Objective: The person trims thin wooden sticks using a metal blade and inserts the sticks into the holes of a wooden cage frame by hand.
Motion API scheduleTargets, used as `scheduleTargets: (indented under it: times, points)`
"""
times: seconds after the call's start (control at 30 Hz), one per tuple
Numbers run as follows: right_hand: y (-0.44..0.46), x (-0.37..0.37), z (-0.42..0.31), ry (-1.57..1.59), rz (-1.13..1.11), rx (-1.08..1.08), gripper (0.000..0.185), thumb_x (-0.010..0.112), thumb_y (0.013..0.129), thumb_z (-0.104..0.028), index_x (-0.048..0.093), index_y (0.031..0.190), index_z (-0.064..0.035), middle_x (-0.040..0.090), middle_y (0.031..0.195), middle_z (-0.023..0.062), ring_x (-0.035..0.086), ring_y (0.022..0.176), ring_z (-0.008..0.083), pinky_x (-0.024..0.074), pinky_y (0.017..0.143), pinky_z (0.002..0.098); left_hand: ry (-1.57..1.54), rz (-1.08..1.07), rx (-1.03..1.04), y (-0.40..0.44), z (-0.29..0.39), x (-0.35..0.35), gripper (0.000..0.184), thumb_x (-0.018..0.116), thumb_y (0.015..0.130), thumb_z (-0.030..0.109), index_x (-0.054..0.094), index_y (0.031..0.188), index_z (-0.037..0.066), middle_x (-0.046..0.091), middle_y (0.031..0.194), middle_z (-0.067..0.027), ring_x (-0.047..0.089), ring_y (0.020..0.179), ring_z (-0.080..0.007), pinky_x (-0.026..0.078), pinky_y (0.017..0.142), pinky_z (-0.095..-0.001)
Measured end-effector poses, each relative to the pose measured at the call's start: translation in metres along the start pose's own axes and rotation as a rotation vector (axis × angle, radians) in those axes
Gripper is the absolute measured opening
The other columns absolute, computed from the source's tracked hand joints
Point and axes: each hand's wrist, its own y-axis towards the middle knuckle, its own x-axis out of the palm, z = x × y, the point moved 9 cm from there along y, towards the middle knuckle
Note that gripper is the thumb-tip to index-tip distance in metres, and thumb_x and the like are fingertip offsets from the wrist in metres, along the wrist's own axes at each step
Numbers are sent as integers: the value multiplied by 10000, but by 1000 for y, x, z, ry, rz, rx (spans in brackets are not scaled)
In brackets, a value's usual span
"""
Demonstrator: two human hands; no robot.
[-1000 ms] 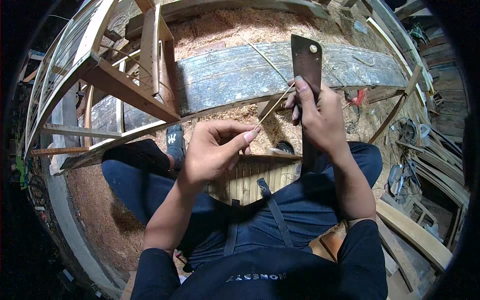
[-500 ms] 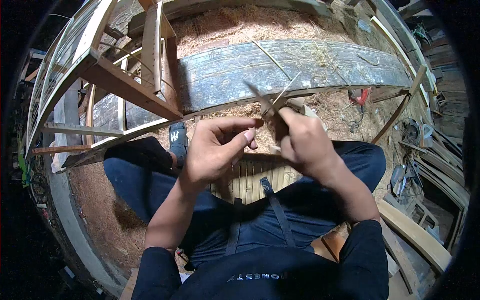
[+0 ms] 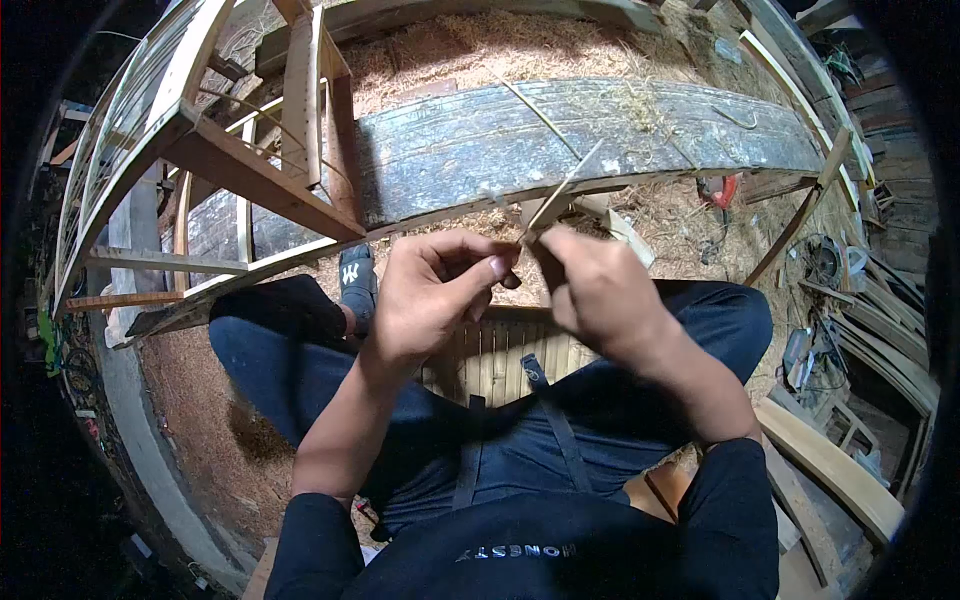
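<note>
My left hand [image 3: 425,295] is closed in a pinch, thumb against fingers, on the lower end of a thin pale strip [image 3: 578,176] that looks like wood or bamboo. The strip slants up and right from the fingertips, past the knuckles of my right hand. My right hand [image 3: 600,290] is closed around a knife whose blade and handle are now mostly hidden by the fingers and by blur. Both hands are close together above my lap, over a slatted bamboo surface [image 3: 485,355].
A long weathered plank [image 3: 440,150] lies across in front, with a thin stick [image 3: 540,118] on it. A wooden frame [image 3: 265,175] stands at left. A red-handled tool [image 3: 718,190] is beyond my right knee. Shavings [image 3: 210,440] cover the floor; curved boards [image 3: 830,465] lie at right.
The knife blade, which pointed up and left before, has turned and is no longer plainly visible. My right hand has moved slightly left and down, closer to my left fingertips.
</note>
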Motion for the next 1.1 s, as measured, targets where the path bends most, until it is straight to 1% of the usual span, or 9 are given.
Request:
scheduleTargets:
  times: [0.23, 0.33, 0.43, 0.63, 0.7, 0.8, 0.9, 1.03, 1.1]
  points:
    - [-3, 2, -8, 24, -6, -30, 151, 601, 747, -8, 501, 859, 8, 628, 732, 211, 658, 669, 400, 546, 603, 480, 44, -72, 42, -2, 11, 5, 224, 630, 928, 9, 685, 1132, -63, 726, 886, -82, 539, 649, -41, 416, 553, -188]
    - [2, -8, 8, -27, 13, 51, 175, 595, 743, 8, 505, 894, 8, 629, 749, 207, 658, 678, 403, 545, 617, 485, -95, -75, -51, -2, 4, 7, 244, 618, 928, -7, 677, 1156, -71, 724, 933, -96, 522, 642, -52, 420, 565, -191]
    - [-2, -2, -12, 56, -2, -30, 152, 588, 745, 14, 511, 875, 8, 628, 743, 215, 657, 681, 406, 542, 617, 489, -17, -144, 12, 2, 5, 8, 266, 615, 932, -8, 655, 1183, -87, 720, 930, -110, 525, 643, -55, 427, 566, -194]
    - [2, -9, 5, -65, 63, 31, 147, 599, 740, 2, 504, 852, 4, 627, 729, 217, 659, 667, 406, 543, 600, 497, -124, -37, -69, 1, 1, 7, 216, 658, 944, 57, 674, 1108, -83, 722, 906, -159, 549, 574, -71, 452, 521, -194]
    - [-3, 4, -10, 4, -5, -40, 142, 595, 747, -2, 500, 853, 2, 628, 734, 208, 657, 662, 406, 540, 592, 499, -111, -61, -97, 0, -1, 7, 202, 658, 946, 61, 672, 1082, -87, 719, 888, -154, 563, 559, -72, 445, 477, -194]
    - [2, -5, 8, -13, 55, 12, 145, 592, 749, 0, 500, 861, -4, 625, 723, 204, 659, 663, 404, 538, 587, 502, -124, -27, -99, 1, -3, 4, 185, 655, 947, 62, 675, 1057, -85, 716, 868, -148, 572, 552, -72, 441, 451, -197]
    - [3, -14, 8, -81, 105, 19, 124, 577, 753, 12, 504, 853, 0, 618, 704, 204, 659, 659, 398, 538, 584, 496, -108, -45, -77, -1, -1, 6, 178, 645, 952, 58, 680, 1065, -75, 709, 848, -116, 552, 553, -59, 431, 466, -193]
    - [-3, 3, -3, -12, -5, -12, 103, 570, 760, 16, 504, 839, 9, 625, 731, 217, 656, 669, 413, 535, 578, 500, -32, -69, -32, -1, 2, 6, 198, 630, 958, 51, 672, 1112, -65, 699, 838, -74, 521, 556, -41, 408, 480, -187]
    - [3, -15, 10, -81, 111, 2, 121, 575, 759, 14, 494, 847, -2, 615, 701, 207, 661, 647, 399, 535, 563, 494, -38, -59, -86, -4, -1, 7, 225, 623, 962, 54, 660, 1155, -57, 694, 839, -56, 509, 563, -33, 393, 480, -185]
